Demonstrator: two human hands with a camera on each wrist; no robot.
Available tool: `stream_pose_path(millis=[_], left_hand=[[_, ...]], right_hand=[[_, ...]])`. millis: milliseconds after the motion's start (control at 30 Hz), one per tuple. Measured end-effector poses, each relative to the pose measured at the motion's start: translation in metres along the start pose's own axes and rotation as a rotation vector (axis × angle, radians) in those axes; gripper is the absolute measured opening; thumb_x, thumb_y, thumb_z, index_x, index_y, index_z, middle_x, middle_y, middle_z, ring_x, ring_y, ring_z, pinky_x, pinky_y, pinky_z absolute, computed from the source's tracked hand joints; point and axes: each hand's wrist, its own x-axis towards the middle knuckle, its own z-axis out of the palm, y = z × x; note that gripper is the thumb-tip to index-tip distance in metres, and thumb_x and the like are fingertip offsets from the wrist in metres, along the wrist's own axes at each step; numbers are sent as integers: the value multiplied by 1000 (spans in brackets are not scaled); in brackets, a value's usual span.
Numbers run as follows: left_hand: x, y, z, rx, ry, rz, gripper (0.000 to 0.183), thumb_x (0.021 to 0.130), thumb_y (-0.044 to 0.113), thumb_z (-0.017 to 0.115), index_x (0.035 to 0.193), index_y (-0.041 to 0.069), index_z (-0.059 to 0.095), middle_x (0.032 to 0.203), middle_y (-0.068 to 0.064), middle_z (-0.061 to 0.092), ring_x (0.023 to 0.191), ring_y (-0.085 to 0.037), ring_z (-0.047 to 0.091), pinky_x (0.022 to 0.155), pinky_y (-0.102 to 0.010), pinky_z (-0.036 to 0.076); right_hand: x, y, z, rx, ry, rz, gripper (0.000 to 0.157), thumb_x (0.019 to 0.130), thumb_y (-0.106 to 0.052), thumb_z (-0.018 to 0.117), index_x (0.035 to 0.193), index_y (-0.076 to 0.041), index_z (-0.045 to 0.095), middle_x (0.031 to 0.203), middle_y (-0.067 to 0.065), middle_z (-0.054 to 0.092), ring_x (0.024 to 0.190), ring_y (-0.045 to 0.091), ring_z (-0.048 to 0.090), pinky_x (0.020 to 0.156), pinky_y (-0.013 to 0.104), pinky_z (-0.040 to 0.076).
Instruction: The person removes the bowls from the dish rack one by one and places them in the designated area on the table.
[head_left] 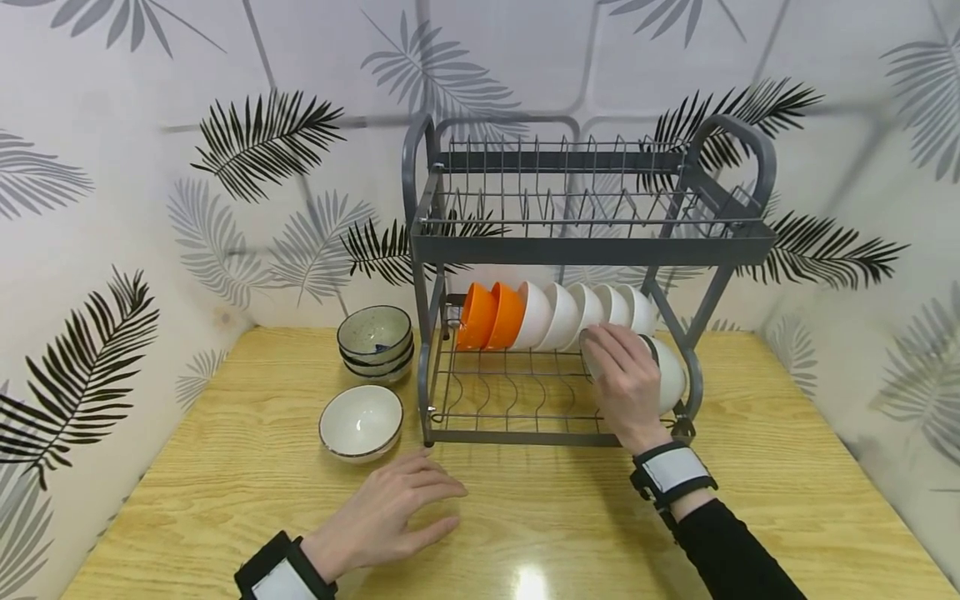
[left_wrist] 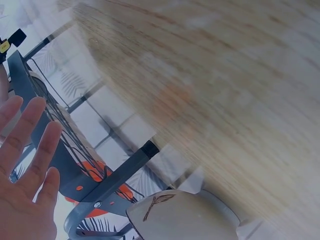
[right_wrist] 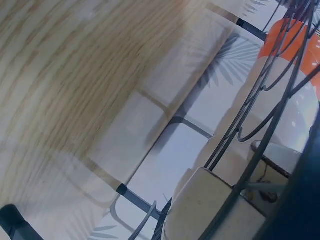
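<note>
The setting is a light-toned wall (head_left: 510, 62) printed with grey and black feathery fronds, behind a yellowish wood-grain tabletop (head_left: 525, 517). Nearest, the left hand (head_left: 390, 512) is low over the tabletop; its fingers are extended and loosely parted, the thumb well away from them. Just beyond it sits a round white bowl with a thin dark rim (head_left: 362, 421), upright, its mouth facing up. In the left wrist view, the outside of a bowl bears a brown leaf-like motif.

To the right, the right hand (head_left: 628, 383) reaches into the lower tier of a two-tier dark grey metal wire rack (head_left: 592, 250). Its fingers are bent close together and grip a pale bowl (head_left: 591, 358) at the front of that tier; the hand hides much of it. Directly right of the hand, a glossy white bowl (head_left: 671, 379) is tilted on its side, near the rack's right leg.

Farther back, a tilted row holds two plain orange bowls (head_left: 476, 321), then five smooth white bowls (head_left: 560, 318). Left of the rack stands a stack of speckled greenish-grey bowls (head_left: 375, 333). The upper tier's solid front rail and upright wires overhang the row.
</note>
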Motion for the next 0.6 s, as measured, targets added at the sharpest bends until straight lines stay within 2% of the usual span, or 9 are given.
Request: stream_pose_path(millis=[167,300,367,500,600], left_hand=[[1,1,-1,-11,-6,-4,27,95,39,67,114,21,75,114,10,75,114,-13,65,111,-47,49],[2,1,-2,-15,-7,16,29,97,41,64,114,21,75,115,10,75,117,-16,65,112,-46,48],[3,1,-2,-16,0,33,28,98,41,63,115,21,75,115,11,75,118,-16,64,113,-45,47],[5,0,-2,-25,21,61,27,97,39,65,114,20,74,114,11,75,118,-16,64,114,-44,46],[5,0,-2,-30,24,73,26,95,38,67,114,20,74,114,12,75,118,-16,64,115,-45,46]], right_hand=[[1,0,-2,125,83,62,48,69,30,41,96,9,75,104,22,76,99,38,70,98,39,56],[4,-2,-1,271,152,187,50,72,26,35,95,10,75,103,24,75,96,40,70,106,24,51],[6,-2,-1,342,185,269,48,76,26,35,93,10,76,101,25,76,95,39,72,104,18,51],[10,-5,-5,446,208,453,46,81,26,35,91,9,77,99,26,75,100,15,75,95,11,52],[15,-9,-10,513,182,606,49,80,27,33,93,9,77,101,28,74,103,-5,69,94,9,51]])
